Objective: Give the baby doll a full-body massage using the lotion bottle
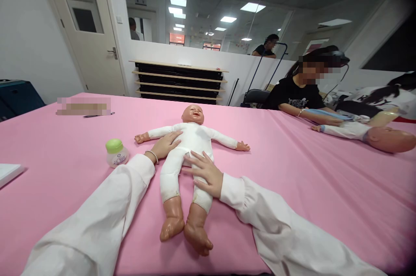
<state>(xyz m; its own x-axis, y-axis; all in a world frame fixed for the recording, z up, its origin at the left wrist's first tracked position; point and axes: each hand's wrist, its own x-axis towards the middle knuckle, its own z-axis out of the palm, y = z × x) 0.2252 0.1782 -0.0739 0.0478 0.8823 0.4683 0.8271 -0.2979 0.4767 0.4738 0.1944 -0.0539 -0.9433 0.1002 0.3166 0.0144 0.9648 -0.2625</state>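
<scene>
A baby doll [198,136] with a white cloth body lies on its back on the pink-covered table [279,206], head away from me and feet toward me. Its arms are spread to both sides. My left hand [166,144], with a beaded bracelet at the wrist, rests on the side of the doll's belly, fingers stretched out. Over the doll's thigh on the right lies my right hand [208,174], its fingers spread. Neither hand grips anything. To the left of my left forearm stands a small jar [117,154] with a green lid.
At the right, a co-worker [297,89] handles blue cloth over another doll [383,137]. A pen [97,115] lies near the table's far left. A white flat object [9,173] sits at the left edge. Behind are stacked boards [178,79] and a door [87,29].
</scene>
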